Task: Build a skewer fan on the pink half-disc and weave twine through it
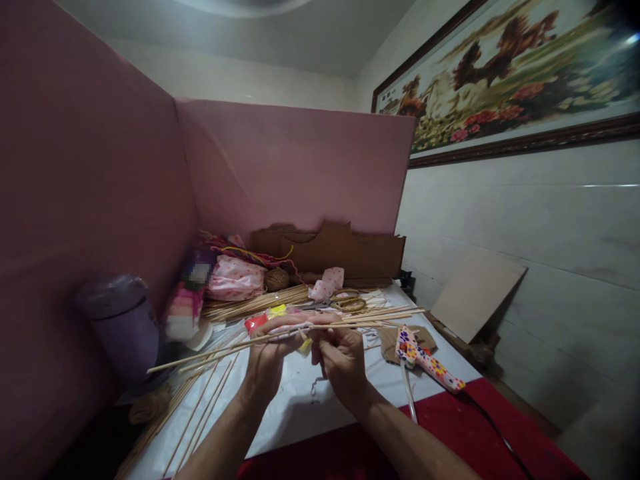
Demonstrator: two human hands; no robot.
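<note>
Several thin wooden sticks [215,353] lie crosswise in front of me, held in both hands above the white table top. My left hand [273,350] is closed around their middle, fingers reaching over the far side. Close by on the right, my right hand [343,357] pinches the same sticks, thumb and fingers pressed together. A short pale piece sticks up between the hands; I cannot tell what it is. Just behind my left hand are a red packet [255,323] and a yellow packet [277,311]. Scissors [350,302] with gold handles lie behind my right hand.
A flowered glue gun [425,362] rests on cardboard at the right, its black cord trailing over red cloth [450,427]. Behind lie a stick bundle [250,303], a twine ball [277,279] and pink patterned cloth [327,284]. A purple bin [127,333] stands left.
</note>
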